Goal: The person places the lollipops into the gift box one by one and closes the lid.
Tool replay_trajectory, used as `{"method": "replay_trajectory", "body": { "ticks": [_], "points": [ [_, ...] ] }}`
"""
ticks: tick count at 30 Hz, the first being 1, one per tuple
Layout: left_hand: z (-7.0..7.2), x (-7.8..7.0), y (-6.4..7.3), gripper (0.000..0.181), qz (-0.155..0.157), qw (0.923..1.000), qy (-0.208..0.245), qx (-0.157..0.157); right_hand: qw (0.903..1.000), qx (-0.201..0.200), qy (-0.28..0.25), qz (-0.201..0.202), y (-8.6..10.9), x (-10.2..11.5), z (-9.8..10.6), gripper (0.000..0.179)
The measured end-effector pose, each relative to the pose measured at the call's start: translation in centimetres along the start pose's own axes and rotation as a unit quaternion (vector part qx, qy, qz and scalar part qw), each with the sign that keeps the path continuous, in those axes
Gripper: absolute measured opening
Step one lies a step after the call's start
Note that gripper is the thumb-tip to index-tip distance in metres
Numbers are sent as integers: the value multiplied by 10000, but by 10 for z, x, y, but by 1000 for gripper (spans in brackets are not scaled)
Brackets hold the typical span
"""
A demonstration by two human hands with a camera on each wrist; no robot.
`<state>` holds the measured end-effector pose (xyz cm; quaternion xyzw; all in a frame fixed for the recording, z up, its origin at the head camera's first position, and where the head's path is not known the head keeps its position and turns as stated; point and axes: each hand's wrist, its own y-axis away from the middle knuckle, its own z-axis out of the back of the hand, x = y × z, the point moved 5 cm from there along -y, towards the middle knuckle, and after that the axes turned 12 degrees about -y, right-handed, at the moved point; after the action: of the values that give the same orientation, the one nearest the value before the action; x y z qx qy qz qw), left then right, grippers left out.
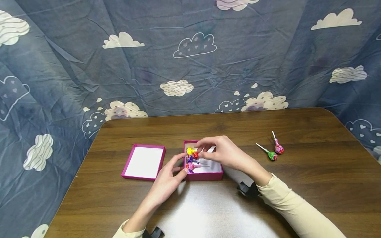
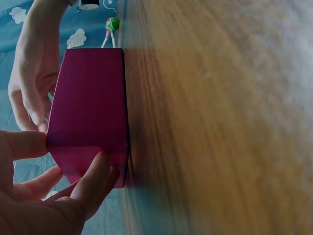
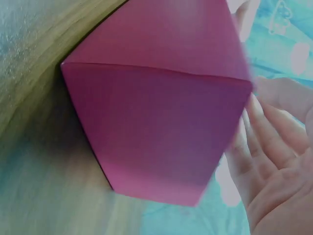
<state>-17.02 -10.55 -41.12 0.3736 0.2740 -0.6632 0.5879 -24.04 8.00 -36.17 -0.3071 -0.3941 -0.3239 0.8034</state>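
Observation:
A magenta box [image 1: 203, 177] with a white inside stands on the table, several lollipops lying at its left end. Among them are a yellow lollipop [image 1: 190, 151], a red lollipop [image 1: 195, 155] and a pink lollipop [image 1: 190, 166]. My left hand [image 1: 168, 178] rests against the box's left end, thumb by the front corner, other fingers on the end wall. Over the box, my right hand [image 1: 224, 152] reaches in from the right. Its thumb and index finger are apart, beside the red and yellow lollipops. In the right wrist view its fingertips are hidden behind the box.
The magenta lid [image 1: 144, 162] lies left of the box, white inside facing up. A green lollipop [image 1: 272, 155] and another pink lollipop [image 1: 279, 148] lie on the wooden table [image 1: 312, 185] to the right. A blue cloth with clouds [image 1: 196, 72] hangs behind.

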Motion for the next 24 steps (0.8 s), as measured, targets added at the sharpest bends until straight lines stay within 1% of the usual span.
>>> {"method": "replay_trajectory", "body": {
  "ticks": [5,10,12,16,21,24],
  "points": [
    [0,0,0,50,-25,10000,0,-26,9997,-109,-229,14,12,8,13,20],
    [0,-1,1,50,-72,10000,31,-42,9989,-269,-345,-177,28,9,30,19],
    [0,-2,1,50,-81,9999,44,-43,9986,-354,-315,-241,36,7,38,18],
    [0,-2,2,50,-76,10000,46,-45,9983,-498,-72,-299,52,3,52,18],
    [1,-1,2,50,-85,9999,75,-78,9977,-553,192,-349,69,1,64,19],
    [0,-2,3,50,-89,9999,118,-68,9977,-505,256,-369,78,0,71,22]
  ]
}}
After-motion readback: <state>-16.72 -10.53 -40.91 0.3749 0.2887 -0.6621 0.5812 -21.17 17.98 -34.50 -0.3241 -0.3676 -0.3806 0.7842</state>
